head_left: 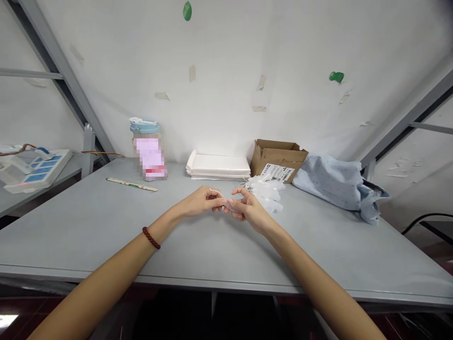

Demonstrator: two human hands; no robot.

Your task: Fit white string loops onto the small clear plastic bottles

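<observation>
My left hand point(202, 202) and my right hand point(250, 208) meet over the middle of the table. Between their thumbs and fingers they pinch a small translucent plastic bag point(230, 204), mostly covered by the fingertips; its contents cannot be made out. Just beyond my right hand lies a loose pile of similar whitish bags point(271, 191), some with small dark bits showing. A stack of white padded envelopes point(219, 165) lies flat behind my hands, apart from them. A dark red beaded bracelet circles my left wrist.
Behind the pile stands an open cardboard box point(276, 158), with light blue cloth point(327, 182) to its right. A blue-lidded container point(145, 126) and a flat strip point(131, 184) sit left on the grey table point(198, 250). A scale-like device point(40, 170) occupies the neighbouring surface.
</observation>
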